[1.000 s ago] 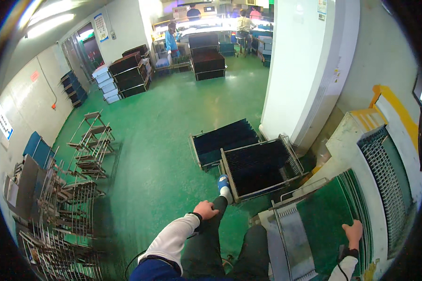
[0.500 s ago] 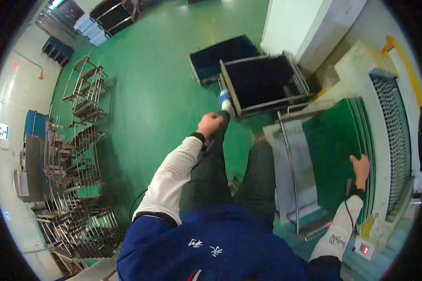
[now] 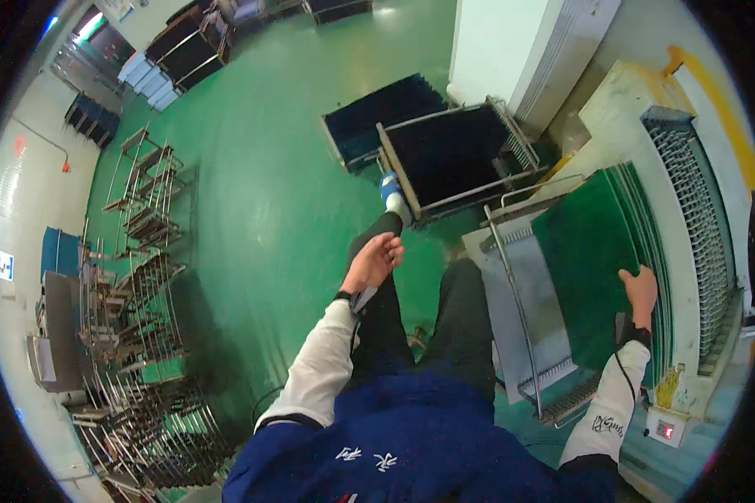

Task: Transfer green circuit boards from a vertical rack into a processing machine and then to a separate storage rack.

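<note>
My left hand point(image 3: 374, 260) hangs in the air over my left leg. Its fingers are loosely bent and apart, and nothing shows in them. On the right, my right hand point(image 3: 640, 295) grips the edge of a dark green panel point(image 3: 591, 264), its thumb on the near face and the fingers partly hidden. Several such panels lean side by side in a metal wire rack point(image 3: 512, 289), against a pale machine. Also in the rack, left of the green panels, is a light grey sheet point(image 3: 524, 310).
Two racks of dark panels, a nearer one point(image 3: 457, 159) and a farther one point(image 3: 386, 117), stand ahead by a white pillar point(image 3: 503, 59). A machine point(image 3: 625, 101) with a ridged strip rises at right. Empty metal racks point(image 3: 147, 293) line the left wall. A blue-shod foot point(image 3: 392, 189) touches the nearer rack.
My left hand has lowered and come back toward my body, its fingers loosening. My right hand stays at the green panels. The view has shifted slightly.
</note>
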{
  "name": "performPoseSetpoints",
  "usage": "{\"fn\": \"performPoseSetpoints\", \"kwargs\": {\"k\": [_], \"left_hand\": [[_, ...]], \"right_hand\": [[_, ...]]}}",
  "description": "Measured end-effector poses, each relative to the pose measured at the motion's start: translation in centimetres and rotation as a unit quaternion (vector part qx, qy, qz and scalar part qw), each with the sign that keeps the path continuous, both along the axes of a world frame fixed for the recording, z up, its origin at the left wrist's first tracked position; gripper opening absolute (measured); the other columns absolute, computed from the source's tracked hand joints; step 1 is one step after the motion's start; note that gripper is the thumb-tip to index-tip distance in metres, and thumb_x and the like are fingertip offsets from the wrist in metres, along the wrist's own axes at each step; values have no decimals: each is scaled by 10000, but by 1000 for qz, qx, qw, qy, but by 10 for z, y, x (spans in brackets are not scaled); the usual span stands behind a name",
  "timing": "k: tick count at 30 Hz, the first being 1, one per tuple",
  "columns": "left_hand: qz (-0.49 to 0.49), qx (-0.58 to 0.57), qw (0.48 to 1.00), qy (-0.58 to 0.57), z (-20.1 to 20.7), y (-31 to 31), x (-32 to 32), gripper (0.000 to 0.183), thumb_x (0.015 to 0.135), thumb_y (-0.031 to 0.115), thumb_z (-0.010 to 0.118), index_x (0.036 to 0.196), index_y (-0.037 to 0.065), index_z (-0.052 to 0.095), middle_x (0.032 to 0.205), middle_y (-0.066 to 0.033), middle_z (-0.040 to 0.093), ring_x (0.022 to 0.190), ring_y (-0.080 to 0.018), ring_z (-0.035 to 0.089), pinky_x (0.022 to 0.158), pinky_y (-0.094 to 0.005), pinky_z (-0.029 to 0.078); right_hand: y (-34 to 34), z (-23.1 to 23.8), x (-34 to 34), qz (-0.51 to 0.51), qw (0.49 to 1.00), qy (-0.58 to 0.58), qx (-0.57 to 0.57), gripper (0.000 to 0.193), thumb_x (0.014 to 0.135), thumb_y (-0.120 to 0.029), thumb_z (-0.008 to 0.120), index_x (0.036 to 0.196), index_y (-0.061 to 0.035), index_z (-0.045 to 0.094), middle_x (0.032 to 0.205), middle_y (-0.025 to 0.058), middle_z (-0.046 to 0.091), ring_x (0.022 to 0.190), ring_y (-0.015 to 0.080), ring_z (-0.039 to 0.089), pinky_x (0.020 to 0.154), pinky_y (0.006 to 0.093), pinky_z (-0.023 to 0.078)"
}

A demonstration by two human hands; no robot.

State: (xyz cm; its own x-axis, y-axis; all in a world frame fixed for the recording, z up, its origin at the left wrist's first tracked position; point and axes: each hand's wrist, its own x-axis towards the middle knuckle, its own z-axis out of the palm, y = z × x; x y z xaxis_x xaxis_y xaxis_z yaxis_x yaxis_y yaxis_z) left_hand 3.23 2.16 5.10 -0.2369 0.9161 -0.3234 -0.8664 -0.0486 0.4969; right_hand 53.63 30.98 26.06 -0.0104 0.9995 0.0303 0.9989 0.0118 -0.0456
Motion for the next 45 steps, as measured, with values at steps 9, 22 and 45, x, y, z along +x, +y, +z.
{"fn": "performPoseSetpoints", "kwargs": {"k": [9, 22, 45], "left_hand": [[-36, 29, 998, 40, 0, -2, 5, 273, 975, 260, 476, 1172, 75, 518, 1085, -63, 591, 979, -186, 560, 856, -362, 449], [-121, -81, 985, 91, -2, 14, 21, 306, 964, 263, 512, 1165, 30, 513, 1061, -65, 596, 978, -186, 591, 872, -354, 472], [-82, 65, 994, -35, 28, -41, 6, 326, 971, 327, 474, 1197, 102, 539, 1159, -22, 598, 1055, -224, 574, 952, -379, 424]], "right_hand": [[-11, 19, -20, -2, 1000, 15, -5, 529, 682, -342, 738, 1034, 36, 623, 1027, 233, 632, 973, 394, 594, 842, 444, 468], [3, 4, 1, 4, 998, 61, 17, 344, 635, -236, 763, 894, -19, 697, 883, 199, 672, 847, 368, 634, 745, 442, 485], [-18, 17, -22, 7, 996, 29, 85, 394, 621, -278, 786, 861, 10, 668, 868, 195, 653, 834, 369, 624, 737, 444, 484]]}}
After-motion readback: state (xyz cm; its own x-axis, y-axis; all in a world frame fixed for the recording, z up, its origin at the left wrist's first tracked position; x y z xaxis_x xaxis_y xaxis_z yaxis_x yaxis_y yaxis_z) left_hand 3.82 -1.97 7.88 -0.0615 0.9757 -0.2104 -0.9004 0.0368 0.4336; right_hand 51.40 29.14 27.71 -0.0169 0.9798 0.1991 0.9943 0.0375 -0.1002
